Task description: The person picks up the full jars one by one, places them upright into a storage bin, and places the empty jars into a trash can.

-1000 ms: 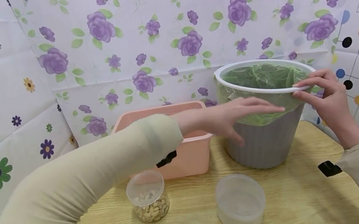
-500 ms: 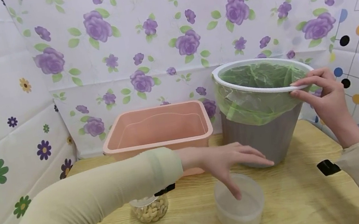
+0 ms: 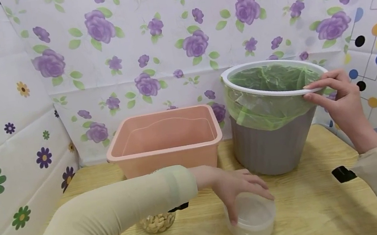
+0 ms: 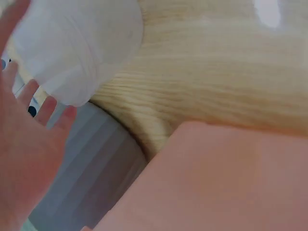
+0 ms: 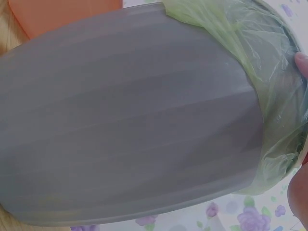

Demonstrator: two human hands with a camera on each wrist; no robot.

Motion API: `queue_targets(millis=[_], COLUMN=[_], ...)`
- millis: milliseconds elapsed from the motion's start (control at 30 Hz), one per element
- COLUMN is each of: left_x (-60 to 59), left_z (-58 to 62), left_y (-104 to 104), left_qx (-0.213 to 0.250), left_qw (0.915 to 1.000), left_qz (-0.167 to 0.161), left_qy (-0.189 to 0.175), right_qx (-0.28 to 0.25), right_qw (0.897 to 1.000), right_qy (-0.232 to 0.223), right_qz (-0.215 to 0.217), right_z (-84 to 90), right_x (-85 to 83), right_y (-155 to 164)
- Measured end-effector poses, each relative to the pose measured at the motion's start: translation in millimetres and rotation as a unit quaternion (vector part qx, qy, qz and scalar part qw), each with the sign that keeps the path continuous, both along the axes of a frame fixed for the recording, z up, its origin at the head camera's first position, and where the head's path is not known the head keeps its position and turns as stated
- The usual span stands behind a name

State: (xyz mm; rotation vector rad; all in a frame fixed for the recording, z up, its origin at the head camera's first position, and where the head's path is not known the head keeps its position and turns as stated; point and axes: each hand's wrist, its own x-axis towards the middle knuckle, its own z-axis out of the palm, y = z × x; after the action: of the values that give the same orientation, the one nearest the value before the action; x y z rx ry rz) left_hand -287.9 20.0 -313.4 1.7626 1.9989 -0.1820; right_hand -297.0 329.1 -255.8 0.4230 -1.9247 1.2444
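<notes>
My left hand reaches over a round clear plastic container on the table, thumb at its near left side and fingers spread across its top toward the right. In the left wrist view, the fingertips lie right at the edge of the container. My right hand pinches the white rim of a grey trash can, thumb outside and fingers over the rim. A green bag lines the can and folds over its outside. In the right wrist view, the can fills most of the picture.
A pink plastic basin stands at the back left, beside the can. A clear jar of cashews is partly hidden behind the left forearm. All stand on a wood-grain table with patterned cloth walls behind and at both sides.
My left hand has come down from in front of the trash can to the clear container, its fingers now around the container's top. The right hand stays on the can's rim.
</notes>
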Motion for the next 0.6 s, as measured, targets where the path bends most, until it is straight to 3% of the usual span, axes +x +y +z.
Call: queue_targets(millis=[200, 367, 600], left_x=[-0.8, 1.8, 1.9], left_z=[3.4, 3.1, 0.6], left_y=[6, 10, 11], left_qx=[-0.03, -0.05, -0.044], left_qw=[0.9978, 0.9953, 0.9942], left_qz=[-0.019, -0.016, -0.017], left_qy=[0.057, 0.081, 0.097], right_qx=[-0.004, -0.005, -0.007], right_qw=[1.0, 1.0, 1.0], right_qy=[0.007, 0.001, 0.006], right_qz=[0.004, 0.003, 0.015], right_z=[-0.3, -0.5, 0.9], right_x=[-0.9, -0.3, -0.1], right_y=[0, 0, -1])
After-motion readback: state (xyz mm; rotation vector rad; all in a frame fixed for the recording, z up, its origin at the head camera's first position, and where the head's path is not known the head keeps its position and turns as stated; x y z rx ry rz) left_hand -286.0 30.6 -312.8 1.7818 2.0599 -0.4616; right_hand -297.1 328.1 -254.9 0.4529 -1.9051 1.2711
